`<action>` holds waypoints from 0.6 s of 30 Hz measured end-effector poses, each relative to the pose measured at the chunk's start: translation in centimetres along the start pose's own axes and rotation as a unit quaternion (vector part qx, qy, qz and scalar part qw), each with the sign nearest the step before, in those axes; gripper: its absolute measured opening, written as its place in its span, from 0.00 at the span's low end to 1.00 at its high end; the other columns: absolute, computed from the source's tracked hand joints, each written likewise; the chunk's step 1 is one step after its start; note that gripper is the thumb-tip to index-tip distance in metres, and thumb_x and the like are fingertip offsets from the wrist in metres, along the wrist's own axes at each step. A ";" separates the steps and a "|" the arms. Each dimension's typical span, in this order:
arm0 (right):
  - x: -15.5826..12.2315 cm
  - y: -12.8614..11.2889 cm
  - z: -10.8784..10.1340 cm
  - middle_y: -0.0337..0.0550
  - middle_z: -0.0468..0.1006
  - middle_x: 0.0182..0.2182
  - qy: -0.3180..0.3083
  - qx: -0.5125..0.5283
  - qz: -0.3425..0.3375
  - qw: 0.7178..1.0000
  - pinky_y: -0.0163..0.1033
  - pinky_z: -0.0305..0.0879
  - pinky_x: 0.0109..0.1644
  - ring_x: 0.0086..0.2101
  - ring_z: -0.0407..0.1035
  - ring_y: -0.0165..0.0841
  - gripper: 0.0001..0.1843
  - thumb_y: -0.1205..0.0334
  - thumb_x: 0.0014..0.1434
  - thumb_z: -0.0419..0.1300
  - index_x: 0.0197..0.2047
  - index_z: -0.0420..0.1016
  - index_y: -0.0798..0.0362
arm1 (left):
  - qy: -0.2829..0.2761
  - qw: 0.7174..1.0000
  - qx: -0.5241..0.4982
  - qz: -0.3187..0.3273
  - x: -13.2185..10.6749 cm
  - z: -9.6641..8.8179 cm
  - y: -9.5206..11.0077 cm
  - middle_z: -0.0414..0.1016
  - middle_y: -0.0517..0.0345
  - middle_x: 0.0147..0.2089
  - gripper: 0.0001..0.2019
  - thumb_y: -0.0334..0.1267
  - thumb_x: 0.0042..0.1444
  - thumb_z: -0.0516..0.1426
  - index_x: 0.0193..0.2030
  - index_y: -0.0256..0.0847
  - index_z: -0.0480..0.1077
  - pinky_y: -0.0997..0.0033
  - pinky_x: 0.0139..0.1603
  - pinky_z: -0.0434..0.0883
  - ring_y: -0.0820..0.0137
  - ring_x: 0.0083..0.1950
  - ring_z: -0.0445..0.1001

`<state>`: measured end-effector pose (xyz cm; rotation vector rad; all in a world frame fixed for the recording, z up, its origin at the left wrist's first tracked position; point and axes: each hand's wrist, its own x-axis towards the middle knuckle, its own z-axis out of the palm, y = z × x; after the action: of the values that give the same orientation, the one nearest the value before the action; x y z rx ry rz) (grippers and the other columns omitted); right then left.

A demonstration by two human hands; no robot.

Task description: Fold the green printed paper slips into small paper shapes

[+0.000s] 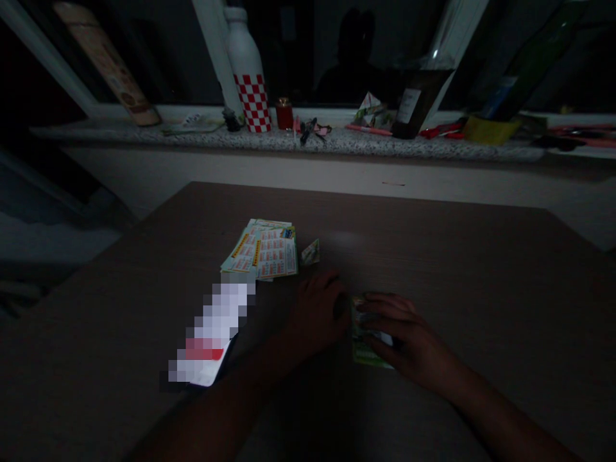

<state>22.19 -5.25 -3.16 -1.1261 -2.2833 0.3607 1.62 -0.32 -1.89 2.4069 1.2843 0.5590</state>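
A small green printed card lies on the table under my right hand. The fingers of that hand are stretched out and slightly spread over the card, covering much of it. Just left of the card rests my left hand, its fingers loosely curved with a dark gap between them and the thumb. I see nothing held in it, though shadow hides details. Beyond the left hand stands a small folded piece of printed paper. Several printed cards with rows of numbers lie overlapping in a fanned pile to its left.
A phone with a lit, blurred screen lies left of my left forearm on the wooden table. Behind it, a granite windowsill holds a red-checked white bottle, a tall tan bottle, a dark cup and small items.
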 end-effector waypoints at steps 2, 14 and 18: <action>0.0 0.0 0.0 0.46 0.76 0.50 -0.003 0.000 -0.002 1.000 0.54 0.62 0.55 0.54 0.66 0.43 0.10 0.64 0.58 0.62 0.44 0.76 0.47 | 0.002 1.000 0.008 -0.010 0.1 0.0 0.2 0.63 0.48 0.62 0.09 0.37 0.54 0.55 0.43 0.41 0.69 0.54 0.62 0.58 0.60 0.63 0.62; 0.2 -0.4 -0.3 0.46 0.76 0.51 -0.008 -0.001 0.005 1.000 0.54 0.61 0.56 0.55 0.64 0.44 0.10 0.67 0.58 0.61 0.43 0.76 0.48 | -0.004 0.997 0.033 -0.066 1.0 0.4 0.9 0.58 0.44 0.65 0.09 0.44 0.51 0.60 0.32 0.40 0.69 0.48 0.62 0.56 0.55 0.67 0.55; 0.2 -0.3 -0.2 0.46 0.76 0.51 0.001 0.001 -0.004 1.000 0.53 0.62 0.56 0.55 0.65 0.43 0.10 0.67 0.58 0.61 0.44 0.76 0.48 | 0.007 0.997 0.040 -0.064 1.0 0.6 0.9 0.59 0.46 0.64 0.08 0.42 0.51 0.60 0.32 0.41 0.69 0.48 0.62 0.56 0.56 0.67 0.55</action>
<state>22.05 -5.25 -2.78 -1.1170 -2.2843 0.3578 3.11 -0.01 -1.79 2.3661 1.4808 0.4966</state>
